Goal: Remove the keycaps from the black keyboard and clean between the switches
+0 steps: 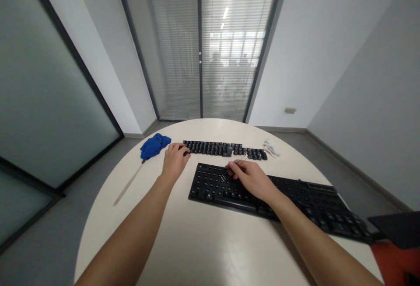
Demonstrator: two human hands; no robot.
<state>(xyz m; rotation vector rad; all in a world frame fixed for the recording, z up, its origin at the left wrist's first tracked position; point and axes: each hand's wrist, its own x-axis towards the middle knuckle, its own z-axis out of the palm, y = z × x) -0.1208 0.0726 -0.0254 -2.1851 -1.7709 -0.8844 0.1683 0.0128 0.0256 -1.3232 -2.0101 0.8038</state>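
A black keyboard (pixel 226 196) lies across the table, many keycaps gone from its left part and dark key posts showing. Over that part, my right hand (pixel 251 176) pinches a wire keycap puller (pixel 225 176), its thin metal prongs pointing down at the posts. Rows of loose black keycaps (pixel 210 148) are laid out behind the keyboard. At their left end my left hand (pixel 175 159) is curled with the fingertips closed around a black keycap (pixel 186 151); the fingers partly hide it.
A blue cloth (pixel 154 145) lies at the left, beside a thin pale stick with a dark tip (pixel 127 184). Crumpled white tissue (pixel 271 148) sits right of the keycaps. The round white table (pixel 193 242) has a curved edge. Something red and black stands at the lower right.
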